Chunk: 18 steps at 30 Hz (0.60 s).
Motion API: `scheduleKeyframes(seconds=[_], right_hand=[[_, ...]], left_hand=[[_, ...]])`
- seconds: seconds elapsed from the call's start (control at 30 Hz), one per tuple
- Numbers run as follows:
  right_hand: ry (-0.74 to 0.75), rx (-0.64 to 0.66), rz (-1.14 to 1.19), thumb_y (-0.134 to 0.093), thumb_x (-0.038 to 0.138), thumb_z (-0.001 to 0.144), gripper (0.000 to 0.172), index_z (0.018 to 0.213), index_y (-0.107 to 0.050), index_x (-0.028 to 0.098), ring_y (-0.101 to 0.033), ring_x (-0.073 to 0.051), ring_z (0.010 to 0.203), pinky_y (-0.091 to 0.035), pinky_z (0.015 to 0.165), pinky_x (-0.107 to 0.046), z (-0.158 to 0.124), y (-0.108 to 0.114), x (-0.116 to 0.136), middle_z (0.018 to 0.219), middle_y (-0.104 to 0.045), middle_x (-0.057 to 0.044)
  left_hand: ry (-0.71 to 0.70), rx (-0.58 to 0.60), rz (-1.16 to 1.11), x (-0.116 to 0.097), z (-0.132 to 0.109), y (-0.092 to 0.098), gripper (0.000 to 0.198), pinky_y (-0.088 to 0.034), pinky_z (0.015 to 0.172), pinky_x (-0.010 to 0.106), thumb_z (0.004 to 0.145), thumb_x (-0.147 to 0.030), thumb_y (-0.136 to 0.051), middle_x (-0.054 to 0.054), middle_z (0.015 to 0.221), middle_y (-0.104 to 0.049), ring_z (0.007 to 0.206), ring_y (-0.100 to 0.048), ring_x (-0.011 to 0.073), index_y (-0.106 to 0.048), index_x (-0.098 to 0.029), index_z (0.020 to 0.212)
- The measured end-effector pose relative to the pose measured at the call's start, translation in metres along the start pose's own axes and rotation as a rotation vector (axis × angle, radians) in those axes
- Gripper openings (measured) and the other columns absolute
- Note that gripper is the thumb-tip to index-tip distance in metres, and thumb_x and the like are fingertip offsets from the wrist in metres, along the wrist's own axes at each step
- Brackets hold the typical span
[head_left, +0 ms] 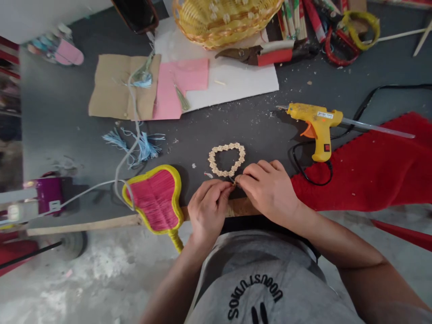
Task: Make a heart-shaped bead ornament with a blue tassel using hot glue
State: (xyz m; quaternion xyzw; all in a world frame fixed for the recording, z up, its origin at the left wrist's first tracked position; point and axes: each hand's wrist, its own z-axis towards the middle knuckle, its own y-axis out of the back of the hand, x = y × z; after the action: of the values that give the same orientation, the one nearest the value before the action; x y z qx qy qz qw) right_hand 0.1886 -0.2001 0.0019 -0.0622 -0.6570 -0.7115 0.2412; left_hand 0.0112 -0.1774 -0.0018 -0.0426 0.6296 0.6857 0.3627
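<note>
A loop of cream flower-shaped beads, a beaded bracelet (227, 147), lies on the dark table close to its front edge. At its near end my left hand (209, 201) and my right hand (268, 189) meet, thumbs and fingers pinched around its thin ends. A small dark and gold bit shows between the fingertips; its exact shape is too small to make out. Left of my hands, a pink, yellow-edged hand fan (155, 198) overhangs the table edge. To the right rests a yellow hot glue gun (319, 121) with a glue stick in its back.
Blue tassels (143, 146) and a pale cable (123, 157) lie on the left. Farther back are brown paper (110, 85), pink paper (168, 99), pliers (273, 55), a yellow basket (202, 33) and scissors (340, 58). Red cloth (381, 171) covers the right side.
</note>
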Motion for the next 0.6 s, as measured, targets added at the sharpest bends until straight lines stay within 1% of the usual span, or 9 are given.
scheduleKeyframes(seconds=[0.37,0.6], right_hand=[[-0.006,-0.012,0.001,-0.056,0.027,0.096,0.013,0.095,-0.069,0.023,-0.050,-0.019,0.083,-0.025,0.072,-0.038,0.0007,-0.0025,0.0001,0.088,-0.067,0.000],[-0.011,-0.013,0.013,-0.055,0.028,0.096,0.014,0.095,-0.069,0.023,-0.050,-0.019,0.083,-0.025,0.072,-0.038,0.0009,-0.0019,0.0006,0.088,-0.068,0.000]], left_hand=[[-0.035,-0.015,0.016,0.0038,-0.0011,-0.0022,0.008,-0.052,0.074,0.026,0.090,-0.021,-0.064,0.002,0.085,-0.071,0.078,-0.065,0.0135,-0.070,-0.017,0.087],[-0.026,-0.001,-0.028,0.0025,-0.0019,0.0044,0.008,-0.054,0.078,0.025,0.089,-0.017,-0.064,0.002,0.088,-0.072,0.081,-0.067,0.0127,-0.072,-0.017,0.091]])
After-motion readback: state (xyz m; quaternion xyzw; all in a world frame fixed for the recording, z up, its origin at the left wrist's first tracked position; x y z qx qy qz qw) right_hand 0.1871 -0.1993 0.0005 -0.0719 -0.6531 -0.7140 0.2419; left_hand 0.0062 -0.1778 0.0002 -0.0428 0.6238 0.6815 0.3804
